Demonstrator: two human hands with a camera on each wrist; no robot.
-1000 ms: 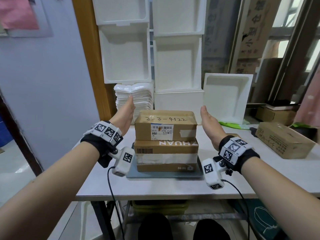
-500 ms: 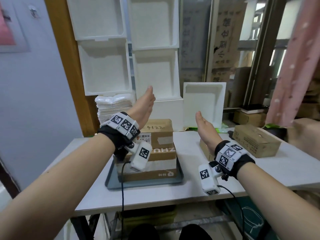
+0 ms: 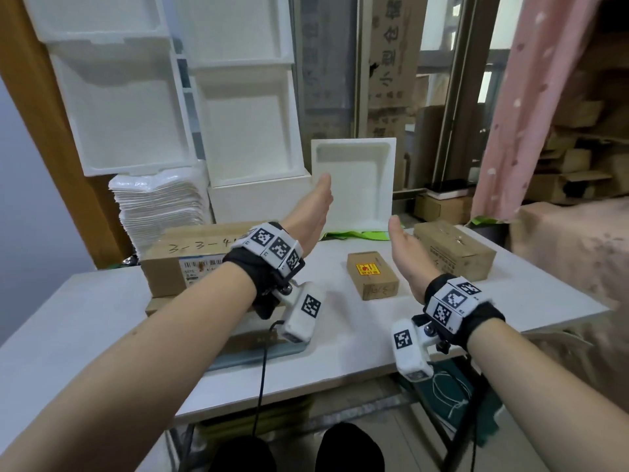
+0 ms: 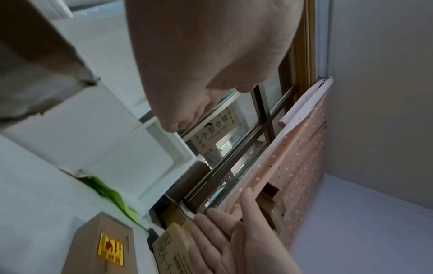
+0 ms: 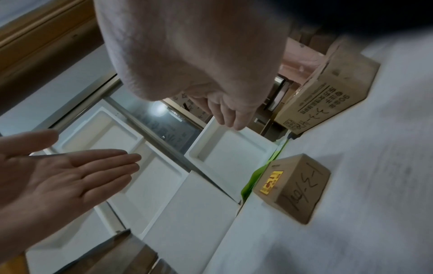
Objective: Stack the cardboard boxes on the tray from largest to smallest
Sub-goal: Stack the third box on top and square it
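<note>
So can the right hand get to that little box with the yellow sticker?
Probably yes. The right hand is open and holds nothing, and it hovers just right of the little box. Only bare table lies between them; the bigger box sits farther right.

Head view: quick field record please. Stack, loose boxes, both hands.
stack: top box on a lower box, on the tray
loose boxes: small box with yellow sticker, bigger box further right, both on the table
left hand: open, raised, holds nothing
right hand: open, raised, holds nothing
</note>
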